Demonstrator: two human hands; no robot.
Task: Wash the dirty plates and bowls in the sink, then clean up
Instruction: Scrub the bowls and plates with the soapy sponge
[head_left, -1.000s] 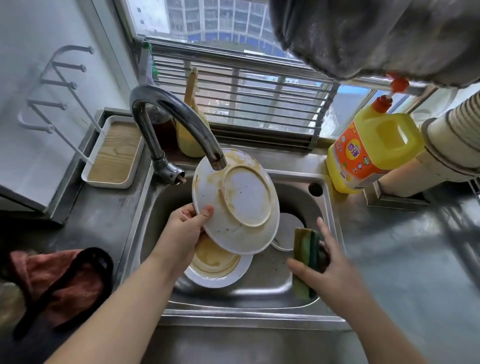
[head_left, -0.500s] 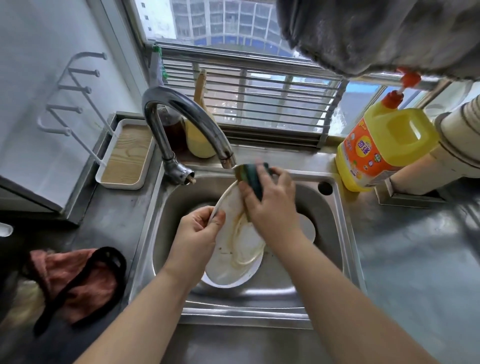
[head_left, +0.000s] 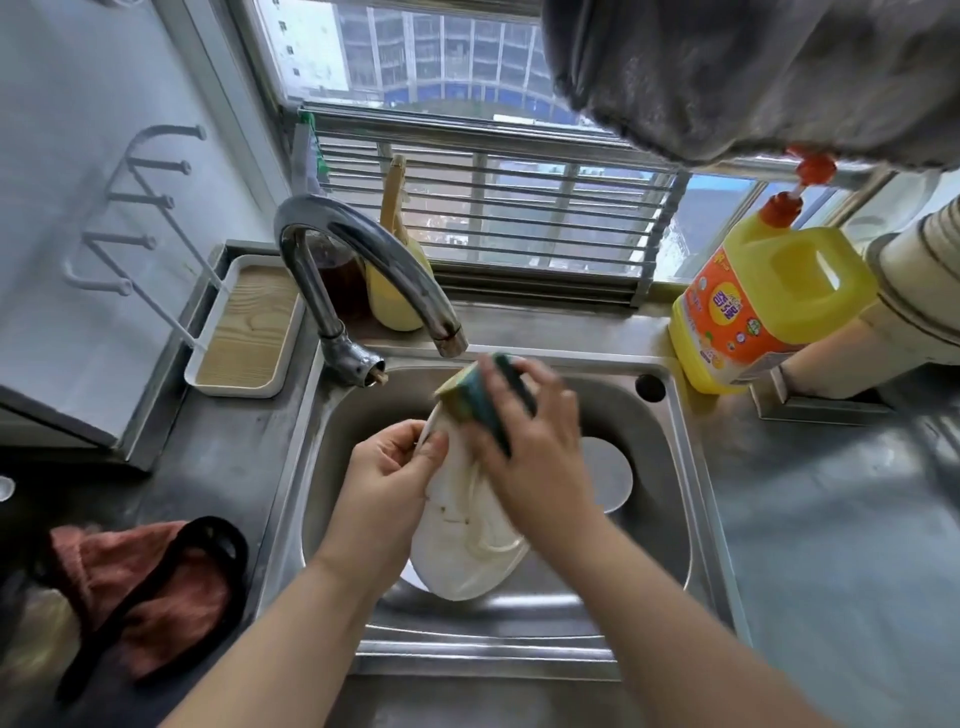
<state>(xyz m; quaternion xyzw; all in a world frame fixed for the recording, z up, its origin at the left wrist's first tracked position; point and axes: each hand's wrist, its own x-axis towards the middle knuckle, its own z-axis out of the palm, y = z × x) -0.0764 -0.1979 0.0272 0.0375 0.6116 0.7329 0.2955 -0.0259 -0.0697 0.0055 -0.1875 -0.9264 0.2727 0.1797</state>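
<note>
Left grip (head_left: 387, 475): thumb and fingers pinch the upper left rim of the plate (head_left: 467, 540), holding it tilted on edge over the sink (head_left: 670, 467). Right grip (head_left: 530, 457): fingers curled round the sponge (head_left: 480, 397), green side toward the hand, yellow side at the top; sponge presses on the plate's top edge, just under the tap (head_left: 363, 260) spout. Right hand is motion-blurred, so finger detail is unclear.

Plate is white with brown smears and specks on the face turned up. Its lower edge sits low in the basin, near the front wall; can't tell if it touches the bottom. Second white dish (head_left: 608, 475) lies flat in the sink, right of the hands, partly hidden by the right wrist.

On the counter (head_left: 831, 545): yellow soap jug (head_left: 763, 306) with red cap at the sink's back right corner, white tray (head_left: 249, 327) with wood-grain insert left of the tap, red cloth (head_left: 130, 587) with a black strap front left. No water visible running from the spout.
</note>
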